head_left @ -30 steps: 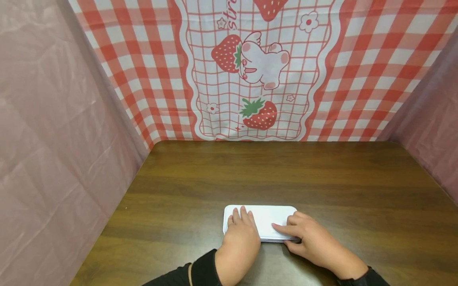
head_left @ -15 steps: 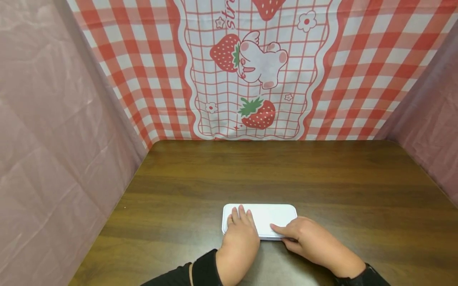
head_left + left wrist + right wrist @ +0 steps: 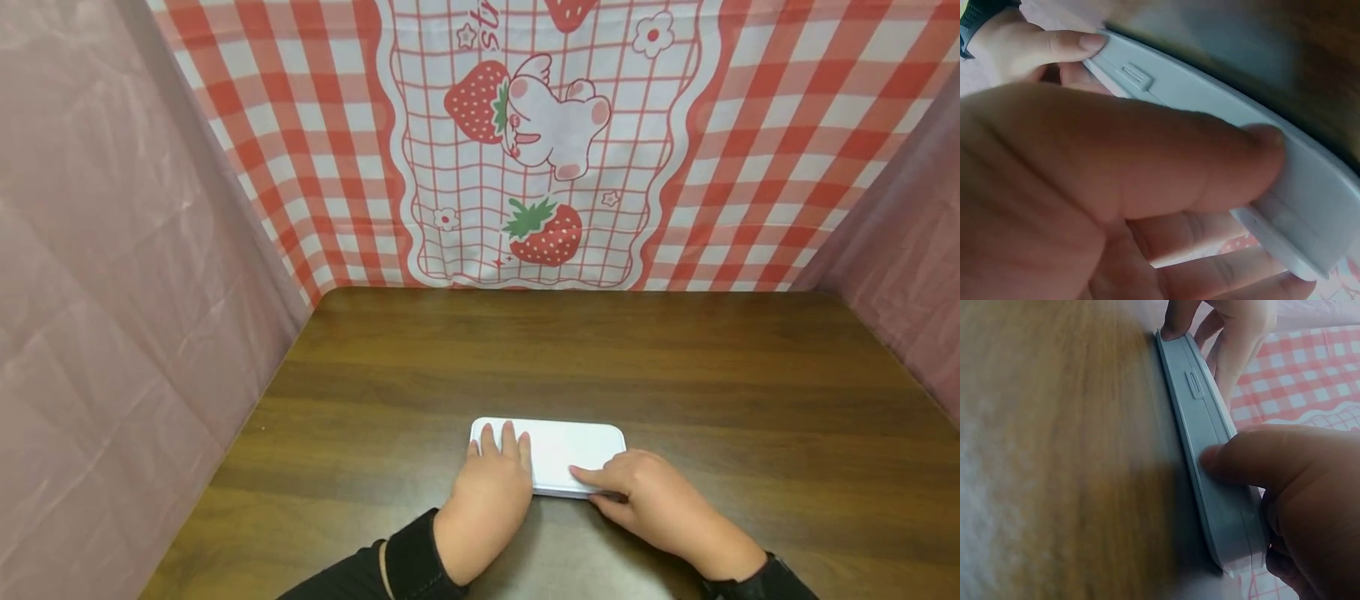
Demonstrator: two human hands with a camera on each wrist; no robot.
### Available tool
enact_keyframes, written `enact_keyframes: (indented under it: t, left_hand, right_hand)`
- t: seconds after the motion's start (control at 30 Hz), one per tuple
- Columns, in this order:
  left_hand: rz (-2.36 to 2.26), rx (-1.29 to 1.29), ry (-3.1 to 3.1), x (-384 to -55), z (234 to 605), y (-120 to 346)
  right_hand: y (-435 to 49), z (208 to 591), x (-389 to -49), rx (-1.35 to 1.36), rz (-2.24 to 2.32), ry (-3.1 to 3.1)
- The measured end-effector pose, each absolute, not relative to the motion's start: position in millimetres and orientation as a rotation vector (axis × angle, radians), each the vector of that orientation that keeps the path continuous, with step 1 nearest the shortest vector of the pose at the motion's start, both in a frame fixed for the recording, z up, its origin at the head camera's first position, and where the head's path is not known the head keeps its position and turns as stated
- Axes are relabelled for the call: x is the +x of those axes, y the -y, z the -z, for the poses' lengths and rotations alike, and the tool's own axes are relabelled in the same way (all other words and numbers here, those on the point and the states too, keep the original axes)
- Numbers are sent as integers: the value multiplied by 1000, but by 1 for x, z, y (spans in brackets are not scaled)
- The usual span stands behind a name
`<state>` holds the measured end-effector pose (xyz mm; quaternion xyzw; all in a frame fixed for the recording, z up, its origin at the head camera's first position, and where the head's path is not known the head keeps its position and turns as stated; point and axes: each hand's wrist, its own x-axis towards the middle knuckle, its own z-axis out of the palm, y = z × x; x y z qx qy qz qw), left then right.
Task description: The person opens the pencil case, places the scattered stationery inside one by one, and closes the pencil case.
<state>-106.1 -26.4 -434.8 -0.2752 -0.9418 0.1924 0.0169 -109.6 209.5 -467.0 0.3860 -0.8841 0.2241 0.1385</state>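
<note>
A white rectangular case (image 3: 558,454) with rounded corners lies low at the front middle of the table. My left hand (image 3: 491,492) holds its left part, fingers spread over the lid. In the left wrist view the left thumb (image 3: 1204,162) presses the front wall. At the right end my right hand (image 3: 660,504) pinches the case, index finger on the lid and thumb (image 3: 1229,464) on the front wall. A small raised catch (image 3: 1195,384) sits midway along that wall, between the two thumbs. A seam line runs along the wall; the case's inside is hidden.
The brown wooden table (image 3: 570,350) stretches behind the case. A red-and-white checked cloth (image 3: 322,167) with strawberries hangs at its back edge. Pink cloth (image 3: 112,275) walls off the left side, and more pink cloth (image 3: 900,275) the right.
My left hand has shifted a little left and its fingers have spread. The left end of the case has turned slightly away from me. The right hand stays almost where it was.
</note>
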Motion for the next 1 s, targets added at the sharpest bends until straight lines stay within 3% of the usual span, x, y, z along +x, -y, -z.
enact_keyframes:
  t: [0.63, 1.0]
  left_hand:
    - [-533, -810, 3002, -107, 431, 21]
    - [-200, -850, 3116, -110, 419, 50]
  right_hand:
    - [-216, 472, -106, 985, -831, 2527]
    - [-222, 464, -108, 572, -701, 2694]
